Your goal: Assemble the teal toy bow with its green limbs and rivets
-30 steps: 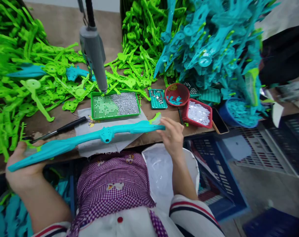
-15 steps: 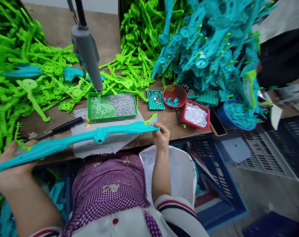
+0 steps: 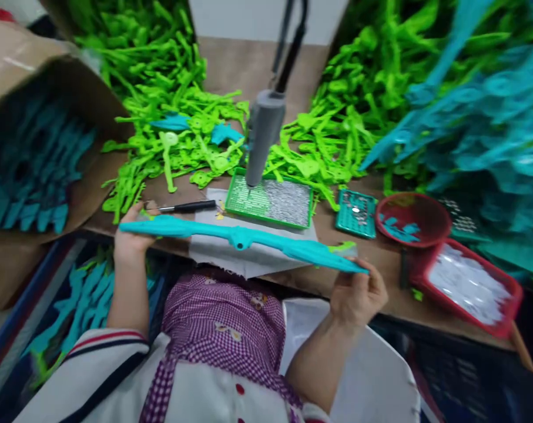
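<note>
Two hands hold one long teal bow (image 3: 242, 238) level above the near edge of the table (image 3: 319, 276): the left hand (image 3: 131, 238) grips its left end, and the right hand (image 3: 356, 294) pinches its right tip between thumb and fingers. The bow looks already put together, with its hub in the middle and a small green piece near the right tip, so I judge that the assembly of this one is done, or almost done. It lies just in front of the green tray (image 3: 270, 202), which is full of small silver screws, and a grey driver (image 3: 261, 141) hangs with its tip over this tray; neither hand touches the driver. Left of the tray a black tool (image 3: 184, 207) rests on the table. Right of the tray stand a small teal box (image 3: 356, 212), a red bowl (image 3: 411, 220) and a red tray (image 3: 469, 288) with white bits. Behind the tray are big heaps of green parts (image 3: 178, 147), and a teal heap (image 3: 473, 123) rises behind the bowl. So much work seems left, since so many loose parts wait. A carton (image 3: 32, 158) far left of the tray holds teal pieces, though they are too blurred to tell whether these are finished.
</note>
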A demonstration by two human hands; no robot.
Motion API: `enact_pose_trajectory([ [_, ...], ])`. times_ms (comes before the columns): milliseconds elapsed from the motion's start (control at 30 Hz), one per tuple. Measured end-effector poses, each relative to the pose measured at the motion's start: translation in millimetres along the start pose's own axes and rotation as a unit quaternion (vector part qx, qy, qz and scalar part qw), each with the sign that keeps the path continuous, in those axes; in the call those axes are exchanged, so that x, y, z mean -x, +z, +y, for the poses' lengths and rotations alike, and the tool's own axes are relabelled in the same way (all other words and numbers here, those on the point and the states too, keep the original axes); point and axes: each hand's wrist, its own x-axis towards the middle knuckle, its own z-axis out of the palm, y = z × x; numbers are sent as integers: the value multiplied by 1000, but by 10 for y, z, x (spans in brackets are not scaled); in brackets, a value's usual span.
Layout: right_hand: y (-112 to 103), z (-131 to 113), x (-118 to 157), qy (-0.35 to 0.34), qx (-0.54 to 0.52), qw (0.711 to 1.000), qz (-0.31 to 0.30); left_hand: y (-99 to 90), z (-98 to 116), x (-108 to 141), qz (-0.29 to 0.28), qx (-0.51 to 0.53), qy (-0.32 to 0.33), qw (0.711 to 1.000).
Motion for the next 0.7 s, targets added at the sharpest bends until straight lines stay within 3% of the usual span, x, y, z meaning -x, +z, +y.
enact_pose_trajectory([
  [33,18,-7,2,2,-5,1000,8,53,-16,38,39,4,-25,999],
  [100,53,-36,28,4,0,1000,17,103,-33,96,61,10,-40,997],
  [267,-44,-152,218,5,18,999,32,28,-116,219,-2,26,-83,996],
  [333,-176,-212,320,33,21,999,25,-27,-162,286,-36,71,-54,995],
  [467,-428,-318,427,144,49,988,-34,-175,-205,430,-160,159,70,972],
  [567,-433,-324,357,226,49,972,-34,-357,-177,469,-194,104,131,967],
  [700,-236,-321,203,260,83,962,12,-713,-106,433,-171,-70,83,979],
])
